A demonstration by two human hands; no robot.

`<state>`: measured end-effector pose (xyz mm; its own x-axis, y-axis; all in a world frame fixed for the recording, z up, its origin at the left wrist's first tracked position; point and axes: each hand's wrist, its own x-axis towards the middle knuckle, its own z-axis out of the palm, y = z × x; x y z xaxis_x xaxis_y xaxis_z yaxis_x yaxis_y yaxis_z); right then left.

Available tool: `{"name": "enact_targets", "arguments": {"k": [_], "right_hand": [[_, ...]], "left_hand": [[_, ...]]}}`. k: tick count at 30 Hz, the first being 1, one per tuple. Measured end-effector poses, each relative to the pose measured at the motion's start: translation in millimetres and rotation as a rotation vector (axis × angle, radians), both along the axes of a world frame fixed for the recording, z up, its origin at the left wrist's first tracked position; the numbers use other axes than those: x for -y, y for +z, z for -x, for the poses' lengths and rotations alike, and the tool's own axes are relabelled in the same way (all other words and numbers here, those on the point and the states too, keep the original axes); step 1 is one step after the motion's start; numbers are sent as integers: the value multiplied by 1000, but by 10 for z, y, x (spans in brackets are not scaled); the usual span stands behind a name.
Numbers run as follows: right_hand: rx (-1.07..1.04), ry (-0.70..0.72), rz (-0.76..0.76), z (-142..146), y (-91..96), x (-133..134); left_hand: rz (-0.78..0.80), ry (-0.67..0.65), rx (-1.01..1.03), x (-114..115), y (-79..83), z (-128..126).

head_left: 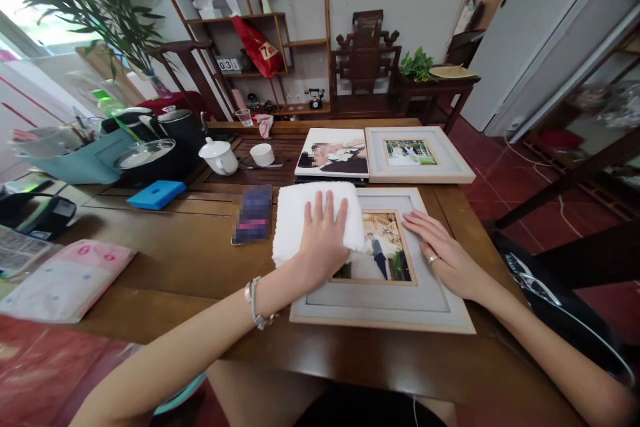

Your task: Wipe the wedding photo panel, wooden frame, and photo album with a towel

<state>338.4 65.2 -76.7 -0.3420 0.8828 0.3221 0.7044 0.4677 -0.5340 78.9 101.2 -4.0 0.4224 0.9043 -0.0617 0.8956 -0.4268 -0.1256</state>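
Observation:
My left hand [325,233] lies flat with its fingers spread on a folded white towel [290,213]. The towel covers the upper left part of a white picture frame [435,303] that lies on the wooden table [200,267]. Part of the photo [393,247] in the frame shows between my hands. My right hand [450,257] rests on the frame's right side, fingers stretched out, with a ring on one finger. Left of the towel lies a dark blue and pink item [253,215], blurred in the picture.
Behind are a second framed photo [450,163] and a photo panel [306,157]. A white lidded cup [219,157], a small white bowl [263,155] and a blue sponge-like block [157,194] stand left. A pink-and-white packet [65,283] lies at the left edge.

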Motion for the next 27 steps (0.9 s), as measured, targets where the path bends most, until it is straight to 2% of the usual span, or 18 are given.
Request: {"name": "enact_targets", "arguments": {"k": [6,9,12,17,21,24,27], "right_hand": [[4,1,11,-4,-9,-10],[1,-2,9,-6,-15,-15],[-2,-2,2,-2,-15,-14],[-15,-7,-13,5,-12,-7],[-25,1,-27,5,-18,-7],[-32,-9,-27,9,-18,-4],[-30,-18,-12,17,-9,1]], "left_hand": [[241,-120,-231,896,210,123],[280,-175,-218,1154,231,135],[203,-128,-191,1050,150,75],[-1,18,-72,371,-14,-43],[-45,77,50,-71,-61,-133],[-18,34,21,-91,-46,-212],[64,-67,-83,188,39,-234]]}}
